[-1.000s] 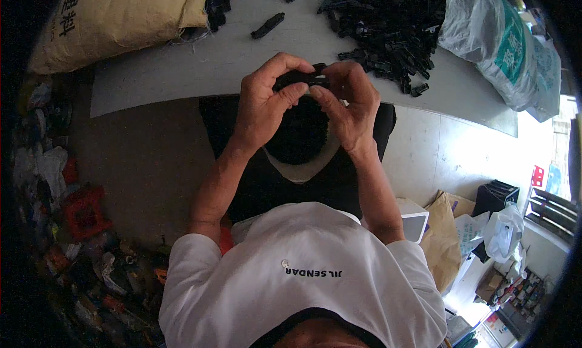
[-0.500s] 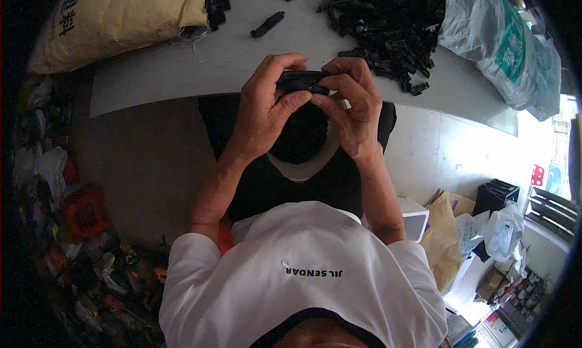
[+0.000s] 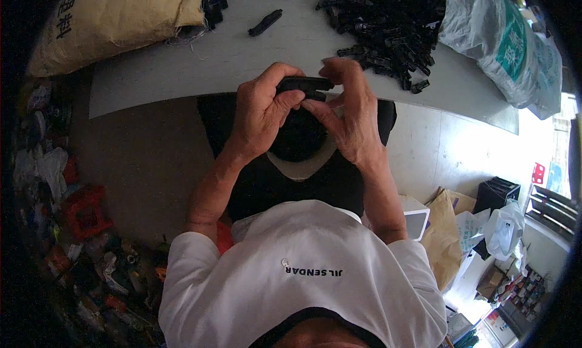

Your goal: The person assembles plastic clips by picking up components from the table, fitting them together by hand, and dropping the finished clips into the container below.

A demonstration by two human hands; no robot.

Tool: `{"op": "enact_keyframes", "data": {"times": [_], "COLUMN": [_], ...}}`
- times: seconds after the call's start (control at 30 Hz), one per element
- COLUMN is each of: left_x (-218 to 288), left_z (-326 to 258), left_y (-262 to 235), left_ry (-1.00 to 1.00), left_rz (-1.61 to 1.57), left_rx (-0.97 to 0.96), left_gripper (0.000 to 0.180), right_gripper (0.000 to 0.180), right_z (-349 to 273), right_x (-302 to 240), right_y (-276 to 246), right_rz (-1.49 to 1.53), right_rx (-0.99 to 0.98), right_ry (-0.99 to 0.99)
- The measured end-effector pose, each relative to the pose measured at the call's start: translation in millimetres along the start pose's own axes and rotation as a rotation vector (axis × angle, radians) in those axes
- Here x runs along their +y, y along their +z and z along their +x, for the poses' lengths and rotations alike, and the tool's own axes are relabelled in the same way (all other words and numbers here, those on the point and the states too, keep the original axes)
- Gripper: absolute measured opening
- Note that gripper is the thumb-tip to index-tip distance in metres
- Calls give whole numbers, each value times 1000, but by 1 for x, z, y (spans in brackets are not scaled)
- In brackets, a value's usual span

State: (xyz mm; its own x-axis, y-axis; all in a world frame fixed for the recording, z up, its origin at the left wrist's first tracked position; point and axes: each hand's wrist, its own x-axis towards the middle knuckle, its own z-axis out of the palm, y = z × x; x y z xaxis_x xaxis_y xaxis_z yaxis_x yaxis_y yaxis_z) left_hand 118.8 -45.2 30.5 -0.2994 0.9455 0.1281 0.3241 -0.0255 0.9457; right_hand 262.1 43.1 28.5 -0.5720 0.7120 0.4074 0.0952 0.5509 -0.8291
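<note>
In front of my lap, just off the table's near edge, I hold a small elongated black plastic part (image 3: 312, 83) with a notched right end. My left hand (image 3: 257, 115) pinches its left side, thumb below and fingers above. My right hand (image 3: 356, 115) is at its right end. The right thumb presses at the lower edge near the left thumb, while the forefinger is raised at the upper right. The other right fingers curl partly out of sight. A similar black part (image 3: 265, 23) lies alone on the table beyond.
On the grey-white table (image 3: 139, 81) are a heap of black plastic parts (image 3: 388, 27), a tan woven sack (image 3: 121, 21) and a clear plastic bag (image 3: 479, 39). Mixed scraps and a red plastic stool (image 3: 86, 212) are at the left; a brown paper bag (image 3: 442, 245) stands at the right.
My right forefinger has lifted off the part, and my right thumb has slid left along its lower edge. The part now shows more of its notched side.
</note>
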Motion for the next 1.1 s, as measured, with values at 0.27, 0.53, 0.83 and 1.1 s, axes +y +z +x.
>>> {"op": "enact_keyframes", "data": {"times": [0.27, 0.53, 0.83, 1.1], "left_x": [-18, -27, -36, -35], "left_z": [-8, -20, -17, -10], "left_y": [6, 7, 5, 2], "left_ry": [358, 372, 397, 357], "left_rz": [118, 162, 230, 196], "left_rx": [157, 172, 139, 26], "left_gripper": [29, 29, 21, 30], "right_gripper": [31, 30, 30, 34], "right_z": [-6, -9, 2, -8], "right_x": [6, 13, 16, 28], "right_y": [0, 6, 5, 4], "right_rz": [-18, -52, 17, -76], "right_rx": [-197, -205, -386, -293], "right_ry": [-127, -238, -50, -210]}}
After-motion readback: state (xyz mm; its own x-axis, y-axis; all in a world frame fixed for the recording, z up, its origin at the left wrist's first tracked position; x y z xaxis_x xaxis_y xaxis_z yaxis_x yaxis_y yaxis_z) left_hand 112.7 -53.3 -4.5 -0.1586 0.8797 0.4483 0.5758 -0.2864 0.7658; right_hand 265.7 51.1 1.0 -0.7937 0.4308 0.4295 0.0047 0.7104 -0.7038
